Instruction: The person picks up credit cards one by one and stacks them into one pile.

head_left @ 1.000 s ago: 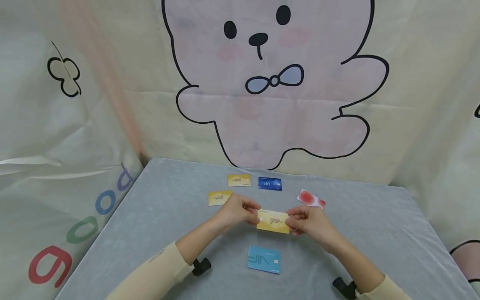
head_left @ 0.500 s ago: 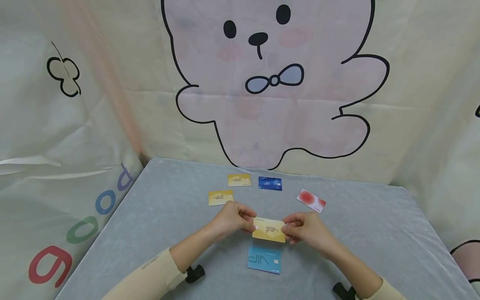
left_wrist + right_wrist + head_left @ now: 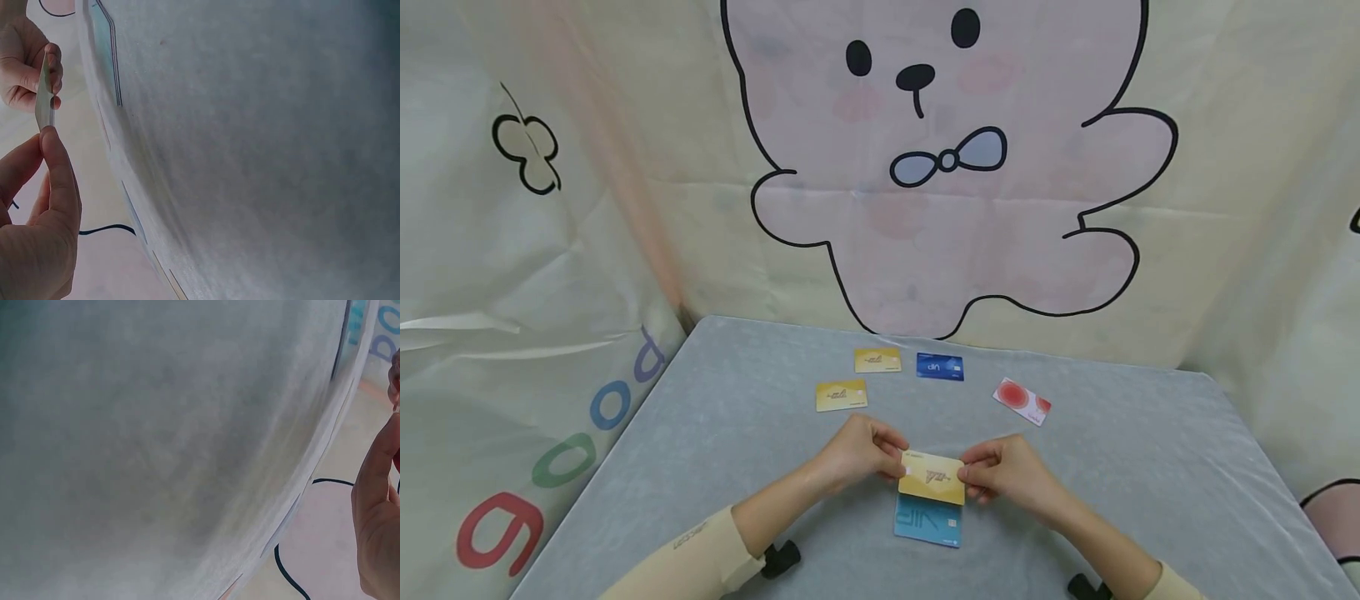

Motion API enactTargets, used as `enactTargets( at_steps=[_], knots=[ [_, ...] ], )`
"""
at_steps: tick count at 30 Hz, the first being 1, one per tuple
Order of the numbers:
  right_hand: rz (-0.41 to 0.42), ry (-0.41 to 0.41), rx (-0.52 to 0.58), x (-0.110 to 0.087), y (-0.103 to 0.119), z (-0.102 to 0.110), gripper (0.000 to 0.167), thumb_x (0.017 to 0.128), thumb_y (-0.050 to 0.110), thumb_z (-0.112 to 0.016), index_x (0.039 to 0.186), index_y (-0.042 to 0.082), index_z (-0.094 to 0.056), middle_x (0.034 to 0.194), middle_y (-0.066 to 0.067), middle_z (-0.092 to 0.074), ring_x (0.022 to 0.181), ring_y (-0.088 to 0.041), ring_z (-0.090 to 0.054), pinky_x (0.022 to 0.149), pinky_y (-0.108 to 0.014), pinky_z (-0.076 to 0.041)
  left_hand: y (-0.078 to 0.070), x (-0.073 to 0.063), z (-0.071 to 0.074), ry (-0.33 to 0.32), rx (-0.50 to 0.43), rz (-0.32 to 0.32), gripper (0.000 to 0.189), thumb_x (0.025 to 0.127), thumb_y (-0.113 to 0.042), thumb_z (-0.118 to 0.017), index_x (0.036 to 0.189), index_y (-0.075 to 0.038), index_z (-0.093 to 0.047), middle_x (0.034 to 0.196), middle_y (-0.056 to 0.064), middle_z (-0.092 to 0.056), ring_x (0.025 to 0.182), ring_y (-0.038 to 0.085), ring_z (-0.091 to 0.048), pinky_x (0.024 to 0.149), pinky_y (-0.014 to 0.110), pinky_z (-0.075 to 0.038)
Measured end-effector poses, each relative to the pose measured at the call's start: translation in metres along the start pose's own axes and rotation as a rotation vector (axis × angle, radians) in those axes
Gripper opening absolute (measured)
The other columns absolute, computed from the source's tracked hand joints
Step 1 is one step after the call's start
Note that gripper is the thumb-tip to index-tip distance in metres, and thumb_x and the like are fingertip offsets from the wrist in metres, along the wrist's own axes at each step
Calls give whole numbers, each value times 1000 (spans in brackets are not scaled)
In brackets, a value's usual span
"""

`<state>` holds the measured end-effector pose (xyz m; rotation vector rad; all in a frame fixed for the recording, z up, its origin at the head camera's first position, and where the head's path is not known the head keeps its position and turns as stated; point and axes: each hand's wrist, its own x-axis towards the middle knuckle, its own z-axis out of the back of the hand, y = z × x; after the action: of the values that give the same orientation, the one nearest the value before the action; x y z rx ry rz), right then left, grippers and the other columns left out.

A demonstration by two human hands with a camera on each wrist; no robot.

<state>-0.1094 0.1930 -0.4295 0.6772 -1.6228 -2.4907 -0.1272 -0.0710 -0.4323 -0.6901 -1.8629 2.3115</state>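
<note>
Both hands hold a yellow card [image 3: 931, 478] by its short edges, above the table. My left hand [image 3: 863, 450] pinches the left edge between thumb and fingers, and my right hand [image 3: 1003, 471] pinches the right edge. In the head view the card overlaps the far part of a light blue card [image 3: 925, 523] lying on the cloth. From the left wrist view the held card [image 3: 45, 97] appears nearly edge-on, raised off the cloth, with the left hand's fingers [image 3: 59, 178] at its near end. The right wrist view catches the right hand [image 3: 378, 512] at its edge.
Farther back on the grey cloth-covered table [image 3: 737, 417] lie two yellow cards [image 3: 877, 361], a dark blue card [image 3: 940, 367] and a white card with red circles [image 3: 1022, 401]. Behind the table hangs a curtain [image 3: 700, 233] with a cartoon bear.
Both hands have brought the yellow card nearer to the person and slightly left, so it now overlaps the light blue card in the head view. The cards on the table have stayed put.
</note>
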Motion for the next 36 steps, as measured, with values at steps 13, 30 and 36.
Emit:
enactTargets(
  at_steps=[13,30,36],
  knots=[
    [-12,51,-36,-3,-2,-4,20,93,10,-80,106,-4,-76,77,-10,-73,63,-18,-67,62,-31,-62,8,-7,-3,43,-35,33,22,78,14,-81,97,5,-74,73,9,-68,60,15,-67,62,33,-62],
    [6,128,-71,-6,-11,-8,15,92,9,-81,101,-2,-75,74,-8,-70,59,-16,-63,57,-27,-58,15,-10,-9,82,-26,52,22,77,18,-79,94,6,-74,69,8,-67,56,14,-66,58,33,-62],
    [24,153,-79,-5,-14,-11,11,91,8,-80,96,0,-75,70,-7,-69,57,-14,-61,53,-23,-55,17,-12,-12,94,4,64,22,77,19,-78,93,5,-74,68,8,-67,54,14,-64,55,30,-60]
  ],
)
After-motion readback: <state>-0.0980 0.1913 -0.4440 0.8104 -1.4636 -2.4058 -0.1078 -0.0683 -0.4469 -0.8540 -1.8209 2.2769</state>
